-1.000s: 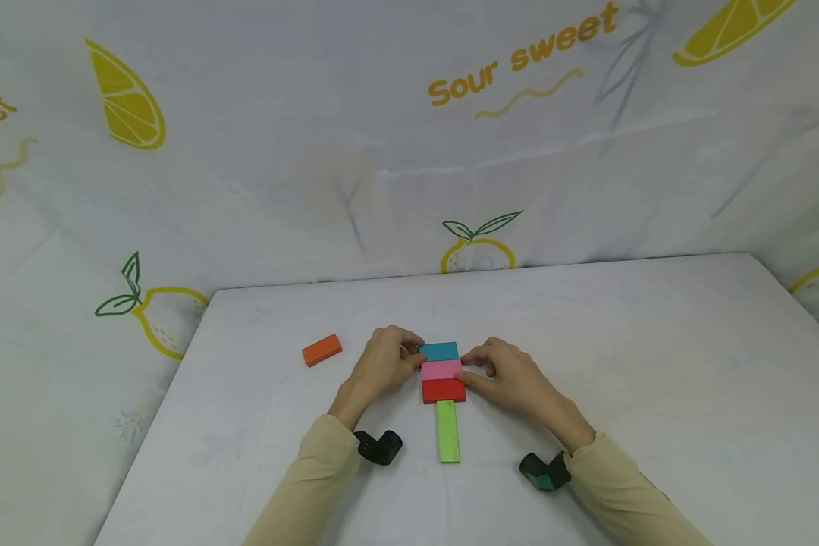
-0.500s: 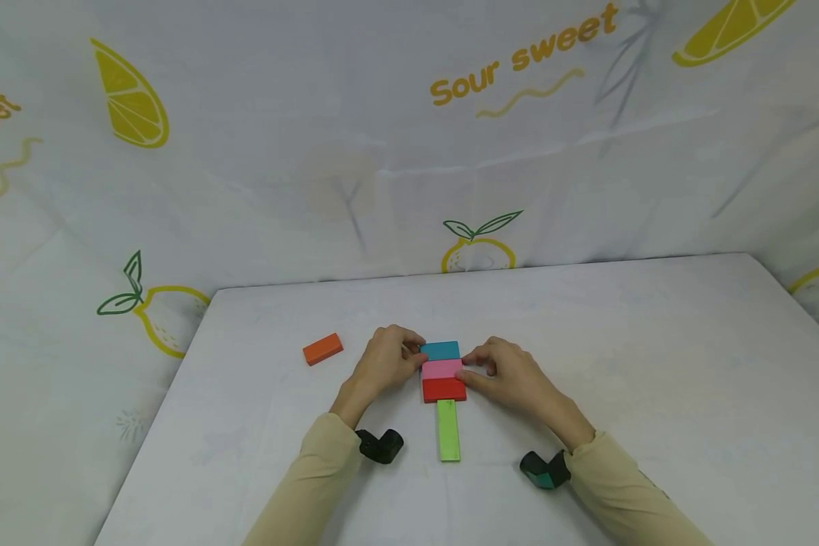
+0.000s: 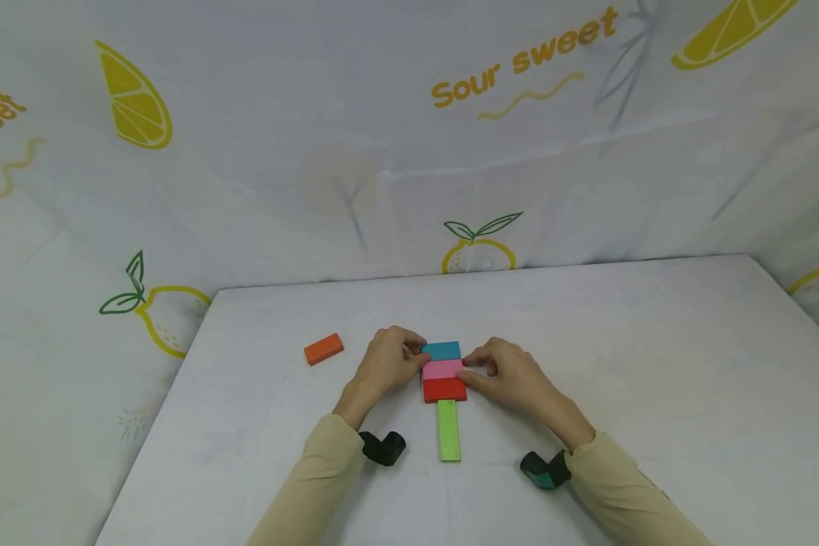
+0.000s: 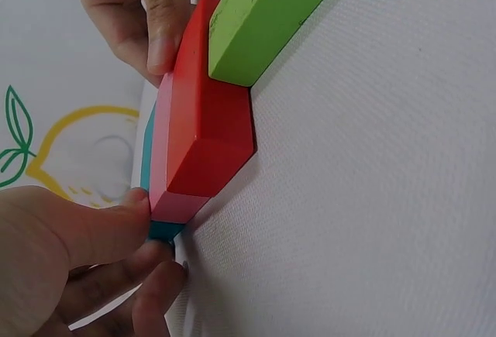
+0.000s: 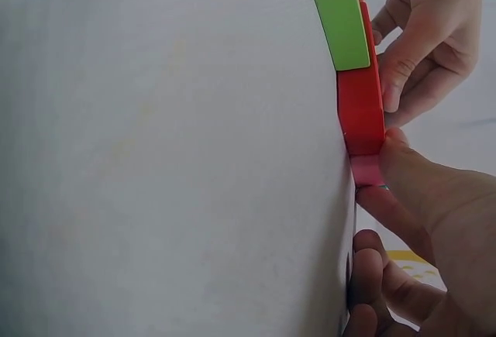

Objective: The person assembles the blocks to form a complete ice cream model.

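While both hands bracket the block row on the desk (image 3: 587,341), left hand (image 3: 385,362) grip pinching pink block (image 3: 441,369), right hand (image 3: 505,373) grip pinching its opposite end, teal block (image 3: 441,350) beyond, red block (image 3: 444,390) and green block (image 3: 448,430) nearer the wrists, orange block (image 3: 324,349) well left.

Table (image 3: 655,364): bare right half and far edge, open passage. Centre blocked: teal, pink and red blocks (image 3: 444,370) flanked by left hand (image 3: 385,362) and right hand (image 3: 508,375); green block (image 3: 448,430) just below. Orange block (image 3: 324,349) lies apart, left.
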`<state>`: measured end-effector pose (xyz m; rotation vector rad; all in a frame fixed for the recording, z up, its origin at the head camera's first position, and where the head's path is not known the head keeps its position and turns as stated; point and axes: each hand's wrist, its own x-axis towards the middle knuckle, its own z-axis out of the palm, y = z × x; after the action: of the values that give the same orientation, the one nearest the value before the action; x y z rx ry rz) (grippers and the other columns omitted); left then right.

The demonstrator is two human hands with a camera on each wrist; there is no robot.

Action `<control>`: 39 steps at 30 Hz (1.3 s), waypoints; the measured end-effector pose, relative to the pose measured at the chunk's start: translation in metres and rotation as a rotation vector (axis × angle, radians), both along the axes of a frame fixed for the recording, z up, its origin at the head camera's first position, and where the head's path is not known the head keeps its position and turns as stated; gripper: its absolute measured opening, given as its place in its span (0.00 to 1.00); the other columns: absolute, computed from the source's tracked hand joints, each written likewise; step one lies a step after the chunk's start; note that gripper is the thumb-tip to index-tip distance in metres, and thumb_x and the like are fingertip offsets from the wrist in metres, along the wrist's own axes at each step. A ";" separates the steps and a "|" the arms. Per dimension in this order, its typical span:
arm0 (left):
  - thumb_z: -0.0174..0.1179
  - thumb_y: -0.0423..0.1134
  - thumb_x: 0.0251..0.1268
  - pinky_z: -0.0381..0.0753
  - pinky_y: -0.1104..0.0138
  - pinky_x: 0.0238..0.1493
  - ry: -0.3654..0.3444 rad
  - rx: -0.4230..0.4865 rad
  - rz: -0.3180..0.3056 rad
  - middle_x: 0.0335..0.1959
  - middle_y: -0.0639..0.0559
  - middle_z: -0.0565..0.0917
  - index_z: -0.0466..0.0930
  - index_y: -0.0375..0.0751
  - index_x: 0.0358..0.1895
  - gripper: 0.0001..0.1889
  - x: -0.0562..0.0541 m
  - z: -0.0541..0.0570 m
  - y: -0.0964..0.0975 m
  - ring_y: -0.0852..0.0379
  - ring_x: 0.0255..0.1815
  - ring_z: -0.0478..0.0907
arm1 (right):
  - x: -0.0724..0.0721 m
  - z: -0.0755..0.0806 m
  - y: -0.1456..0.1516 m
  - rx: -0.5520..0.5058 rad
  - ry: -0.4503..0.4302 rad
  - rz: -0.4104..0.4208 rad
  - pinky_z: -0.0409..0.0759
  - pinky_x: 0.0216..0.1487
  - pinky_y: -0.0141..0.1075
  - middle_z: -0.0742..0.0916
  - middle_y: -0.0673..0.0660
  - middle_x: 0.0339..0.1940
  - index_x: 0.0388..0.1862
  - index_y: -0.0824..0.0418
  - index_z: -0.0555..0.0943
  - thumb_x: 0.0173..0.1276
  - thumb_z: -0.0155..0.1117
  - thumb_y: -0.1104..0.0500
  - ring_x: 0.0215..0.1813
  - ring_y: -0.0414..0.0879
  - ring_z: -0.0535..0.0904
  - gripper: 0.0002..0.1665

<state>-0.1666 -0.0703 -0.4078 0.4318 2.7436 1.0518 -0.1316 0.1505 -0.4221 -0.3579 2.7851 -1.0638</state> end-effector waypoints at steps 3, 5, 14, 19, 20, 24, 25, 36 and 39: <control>0.69 0.35 0.65 0.85 0.67 0.39 0.004 0.000 0.009 0.37 0.45 0.89 0.88 0.34 0.50 0.13 0.000 -0.001 0.001 0.56 0.35 0.84 | 0.000 0.000 0.001 -0.009 0.008 0.009 0.74 0.36 0.32 0.87 0.55 0.42 0.49 0.60 0.89 0.65 0.75 0.51 0.38 0.44 0.74 0.18; 0.69 0.35 0.65 0.85 0.67 0.40 0.006 0.000 0.014 0.37 0.45 0.89 0.88 0.34 0.50 0.13 0.000 -0.001 0.001 0.56 0.35 0.83 | -0.001 -0.001 0.002 -0.015 0.008 0.010 0.74 0.35 0.32 0.86 0.55 0.41 0.49 0.59 0.89 0.65 0.74 0.51 0.37 0.44 0.75 0.18; 0.69 0.35 0.65 0.84 0.69 0.38 0.001 -0.001 0.026 0.38 0.45 0.89 0.89 0.34 0.50 0.13 0.000 -0.002 0.003 0.57 0.34 0.84 | -0.014 -0.004 0.004 -0.039 -0.015 -0.067 0.70 0.27 0.33 0.84 0.51 0.31 0.59 0.56 0.85 0.70 0.69 0.49 0.29 0.43 0.74 0.22; 0.70 0.35 0.65 0.84 0.69 0.37 0.000 -0.013 0.033 0.38 0.46 0.89 0.89 0.35 0.50 0.13 0.001 -0.002 0.002 0.57 0.34 0.83 | -0.019 -0.003 0.003 -0.007 -0.007 -0.038 0.67 0.24 0.33 0.83 0.52 0.28 0.63 0.55 0.83 0.70 0.68 0.48 0.27 0.43 0.72 0.25; 0.70 0.35 0.65 0.84 0.69 0.37 0.000 -0.013 0.033 0.38 0.46 0.89 0.89 0.35 0.50 0.13 0.001 -0.002 0.002 0.57 0.34 0.83 | -0.019 -0.002 0.002 0.000 -0.009 -0.031 0.66 0.24 0.33 0.82 0.52 0.28 0.63 0.55 0.83 0.70 0.68 0.48 0.27 0.42 0.72 0.25; 0.70 0.35 0.65 0.83 0.69 0.37 -0.002 -0.010 0.033 0.38 0.45 0.89 0.88 0.35 0.50 0.13 0.001 -0.002 0.002 0.57 0.33 0.83 | -0.020 -0.003 0.000 0.032 -0.015 -0.026 0.66 0.24 0.32 0.82 0.51 0.27 0.63 0.56 0.84 0.69 0.69 0.48 0.27 0.42 0.71 0.26; 0.70 0.35 0.65 0.83 0.69 0.37 -0.002 -0.009 0.032 0.38 0.45 0.89 0.88 0.35 0.50 0.13 0.001 -0.002 0.001 0.57 0.33 0.83 | -0.020 -0.003 0.000 0.038 -0.015 -0.027 0.66 0.24 0.32 0.82 0.51 0.27 0.63 0.56 0.84 0.69 0.69 0.48 0.26 0.42 0.71 0.26; 0.70 0.34 0.64 0.83 0.70 0.36 0.011 0.006 0.019 0.38 0.45 0.90 0.88 0.34 0.50 0.13 0.000 -0.002 -0.001 0.57 0.33 0.84 | -0.020 -0.005 -0.002 0.057 -0.008 -0.026 0.65 0.24 0.33 0.81 0.51 0.27 0.62 0.55 0.84 0.69 0.69 0.47 0.27 0.42 0.71 0.25; 0.70 0.34 0.64 0.84 0.69 0.37 0.017 0.008 0.016 0.37 0.45 0.89 0.88 0.34 0.50 0.13 0.001 -0.002 -0.001 0.57 0.33 0.84 | -0.020 -0.005 -0.002 0.055 -0.004 -0.025 0.64 0.24 0.33 0.81 0.51 0.27 0.62 0.56 0.84 0.69 0.69 0.48 0.27 0.42 0.71 0.25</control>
<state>-0.1657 -0.0709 -0.4101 0.4228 2.7636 1.0681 -0.1516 0.1487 -0.4269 -0.3148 2.8155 -0.9900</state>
